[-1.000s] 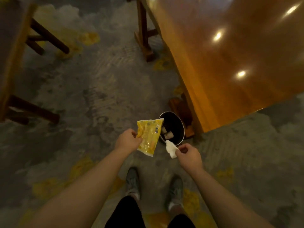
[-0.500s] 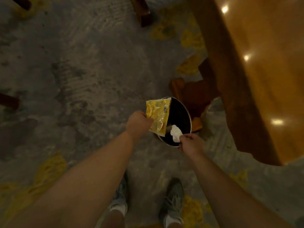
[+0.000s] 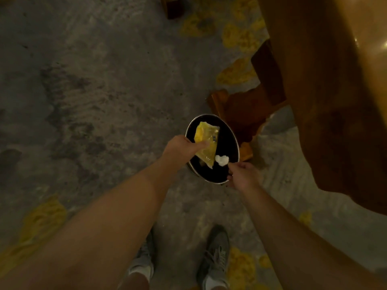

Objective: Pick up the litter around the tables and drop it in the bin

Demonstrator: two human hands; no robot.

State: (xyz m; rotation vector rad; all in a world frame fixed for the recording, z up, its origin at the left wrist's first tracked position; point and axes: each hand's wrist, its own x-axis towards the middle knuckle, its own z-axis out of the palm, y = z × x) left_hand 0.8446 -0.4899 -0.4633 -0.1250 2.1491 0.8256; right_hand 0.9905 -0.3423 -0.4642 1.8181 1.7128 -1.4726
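Note:
A round black bin [image 3: 234,141] with a shiny metal rim stands on the floor beside a table leg. My left hand [image 3: 181,147] pinches a yellow plastic wrapper [image 3: 206,144] and holds it over the bin's mouth. My right hand [image 3: 243,174] grips a small crumpled white tissue [image 3: 222,160] by its edge, also above the bin opening, just right of the wrapper. The inside of the bin is too dark to make out.
A wooden table [image 3: 335,91] fills the right side, with its carved foot [image 3: 240,109] touching the bin's far side. The grey carpet [image 3: 94,91] carries yellow patches. My two shoes [image 3: 213,262] stand near the bottom edge.
Both hands have moved forward, so the wrapper and the tissue now hang over the bin's mouth instead of beside its near rim. The view has closed in on the bin.

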